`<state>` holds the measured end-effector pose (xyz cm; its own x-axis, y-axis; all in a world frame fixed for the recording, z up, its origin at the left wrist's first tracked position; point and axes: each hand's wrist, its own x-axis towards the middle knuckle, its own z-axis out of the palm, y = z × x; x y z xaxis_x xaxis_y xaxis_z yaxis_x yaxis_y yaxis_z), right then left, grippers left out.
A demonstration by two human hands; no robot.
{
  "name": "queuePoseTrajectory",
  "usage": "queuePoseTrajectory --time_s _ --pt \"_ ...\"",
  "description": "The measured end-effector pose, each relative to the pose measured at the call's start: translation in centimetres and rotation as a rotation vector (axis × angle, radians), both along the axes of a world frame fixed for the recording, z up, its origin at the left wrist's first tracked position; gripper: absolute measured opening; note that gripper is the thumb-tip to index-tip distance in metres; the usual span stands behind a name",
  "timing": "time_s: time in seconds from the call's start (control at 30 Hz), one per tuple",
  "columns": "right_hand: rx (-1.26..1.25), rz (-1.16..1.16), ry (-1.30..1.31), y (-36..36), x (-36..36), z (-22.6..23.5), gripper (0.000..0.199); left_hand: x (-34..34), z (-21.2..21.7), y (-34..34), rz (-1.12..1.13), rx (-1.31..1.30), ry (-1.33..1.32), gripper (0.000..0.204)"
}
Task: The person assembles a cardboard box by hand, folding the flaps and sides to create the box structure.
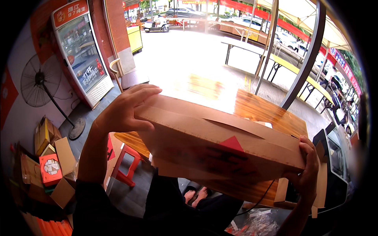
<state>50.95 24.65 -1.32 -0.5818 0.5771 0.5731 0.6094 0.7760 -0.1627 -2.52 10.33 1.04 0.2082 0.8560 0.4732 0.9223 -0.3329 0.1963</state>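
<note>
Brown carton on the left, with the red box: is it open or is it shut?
Open: the brown carton has its flaps spread outward, and the red box shows uncovered beside them.

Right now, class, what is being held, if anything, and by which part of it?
A box, held by its two ends: the left hand at its upper left corner, the right hand at its right end.

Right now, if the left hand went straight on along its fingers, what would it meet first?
Likely the cardboard box, which the left hand grips at its left end; depth beyond is unclear.
</note>
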Motion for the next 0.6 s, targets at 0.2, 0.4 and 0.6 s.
queuePoseTrajectory --time_s 0.2,0.4,0.6 --pt "-0.147 0.015 0.231 0.1 1.6 -1.4 0.110 -2.9 -2.8 -1.2 0.026 -0.134 -0.602 0.112" --pt "-0.410 0.033 0.633 -0.3 1.7 -4.3 0.091 -4.5 -6.9 -1.4 -0.083 -0.281 -0.883 0.116" --pt "-0.664 -0.034 0.411 0.8 4.6 -7.5 0.044 -5.3 -9.5 -0.4 0.071 -0.437 -0.684 0.084"
